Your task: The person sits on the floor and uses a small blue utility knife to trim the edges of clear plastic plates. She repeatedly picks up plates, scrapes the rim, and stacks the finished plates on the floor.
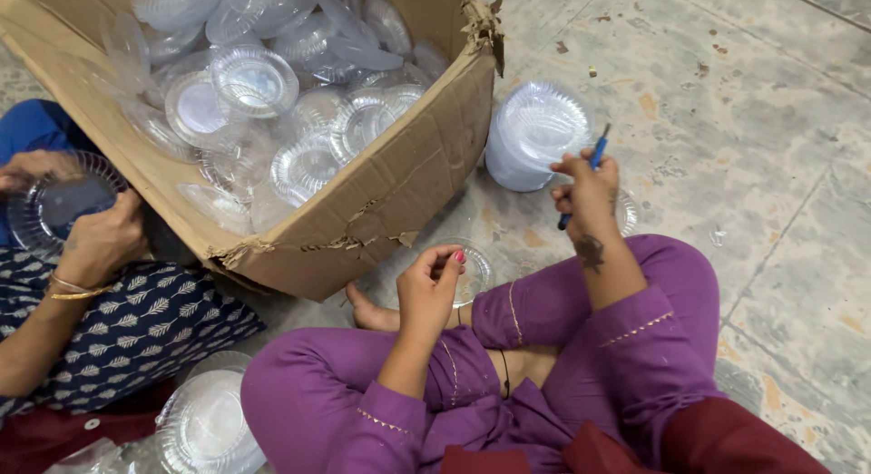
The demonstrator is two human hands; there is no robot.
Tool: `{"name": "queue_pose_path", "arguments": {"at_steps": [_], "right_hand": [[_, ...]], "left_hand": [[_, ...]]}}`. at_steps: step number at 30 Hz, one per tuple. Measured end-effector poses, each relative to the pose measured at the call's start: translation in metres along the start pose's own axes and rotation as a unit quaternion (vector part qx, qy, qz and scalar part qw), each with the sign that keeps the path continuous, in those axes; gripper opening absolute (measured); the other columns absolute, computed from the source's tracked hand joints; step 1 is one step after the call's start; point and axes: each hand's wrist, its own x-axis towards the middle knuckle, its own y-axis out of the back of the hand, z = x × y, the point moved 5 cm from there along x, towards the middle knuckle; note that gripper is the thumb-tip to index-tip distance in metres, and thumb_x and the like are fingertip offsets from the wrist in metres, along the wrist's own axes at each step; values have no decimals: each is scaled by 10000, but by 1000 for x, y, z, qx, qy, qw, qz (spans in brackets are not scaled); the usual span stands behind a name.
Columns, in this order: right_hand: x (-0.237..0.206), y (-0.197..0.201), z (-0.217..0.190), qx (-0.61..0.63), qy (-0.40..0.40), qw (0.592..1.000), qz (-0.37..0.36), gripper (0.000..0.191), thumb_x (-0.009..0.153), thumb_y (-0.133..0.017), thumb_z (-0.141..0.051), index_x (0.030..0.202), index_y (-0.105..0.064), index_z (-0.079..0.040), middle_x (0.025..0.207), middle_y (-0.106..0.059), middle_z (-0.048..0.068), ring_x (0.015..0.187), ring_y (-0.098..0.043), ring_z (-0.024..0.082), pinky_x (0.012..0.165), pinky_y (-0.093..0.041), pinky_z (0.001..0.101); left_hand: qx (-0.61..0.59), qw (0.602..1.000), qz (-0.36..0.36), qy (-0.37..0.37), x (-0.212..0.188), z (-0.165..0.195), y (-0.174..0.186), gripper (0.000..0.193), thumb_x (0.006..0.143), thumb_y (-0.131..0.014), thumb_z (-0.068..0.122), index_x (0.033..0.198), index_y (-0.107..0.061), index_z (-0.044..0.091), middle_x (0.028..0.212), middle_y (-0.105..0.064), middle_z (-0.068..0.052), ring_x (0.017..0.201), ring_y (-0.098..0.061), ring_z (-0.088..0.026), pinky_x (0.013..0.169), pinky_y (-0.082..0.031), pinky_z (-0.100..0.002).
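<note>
Blue and thin, a pen-like tool [585,179] is sitting closed in the fingers of the right hand [588,195], its tip pointing up toward the stack of clear plastic plates [531,134] just beyond the knuckles. That stack is resting on the tiled floor [771,166], just beside the torn right corner of the cardboard box [390,202]. Another clear plate [628,211] is peeking out just behind the right hand, mostly hidden by it.

The left hand [426,288] is pinching the near rim of a single clear plate [472,270] with thumb and fingertips closed on it, holding it low in front of the box's front wall, just above a bare foot [367,312]. Both forearms are coming out of purple sleeves, and the purple-clothed knees [635,293] are folding up below the hands.

The box is lying tipped open, filling with loose clear plates [254,79] piled at all angles. Left of the box, another person in a dark leaf-print garment is gripping a clear plate [59,202] in both hands [100,243], with gold bangles [73,288] showing on one wrist. Below the box, near that person's lap, a further short stack of clear plates [209,420] is sitting on the floor.
</note>
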Motion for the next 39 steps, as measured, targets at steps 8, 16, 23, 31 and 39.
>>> {"name": "queue_pose_path", "arguments": {"at_steps": [8,16,23,31,39], "right_hand": [[-28,-39,21,-173,-13,973,-152,484,921,-652,-222,1351,-448,-135,764,-684,105,442,-510,154,364,-332,291],[-53,-52,125,-644,230,698,-213,352,1025,-549,-337,1054,-640,2,940,-703,268,854,-684,470,754,-536,552],[-39,-56,163,-716,88,635,-277,409,1025,-516,-368,1109,-665,3,1061,-709,293,1033,-682,467,896,-535,520],[-53,-57,137,-695,61,671,-252,492,987,-562,-432,1122,-630,36,1085,-694,310,1047,-672,464,912,-524,524],[-63,-67,114,-688,85,672,-259,695,942,-617,-516,1330,-480,45,1094,-695,309,1056,-674,463,894,-534,523]], "left_hand": [[323,946,3,-11,2,-14,13,248,940,-702,286,1081,-764,92,1042,-774,-103,914,-752,-250,776,-573,-387],[506,805,-114,287,19,-98,8,727,885,-762,458,1433,-463,84,1463,-531,-123,1314,-570,-331,1043,-492,-479],[447,835,-88,308,16,-103,6,767,883,-772,447,1449,-428,60,1460,-520,-148,1307,-571,-357,1019,-510,-490],[360,911,13,202,26,-114,0,766,833,-792,398,1377,-437,-8,1391,-551,-267,1202,-625,-433,961,-543,-470],[354,913,-9,201,24,-97,-1,915,795,-820,469,1435,-369,-5,1542,-337,-340,1264,-561,-467,1016,-502,-490]]}}
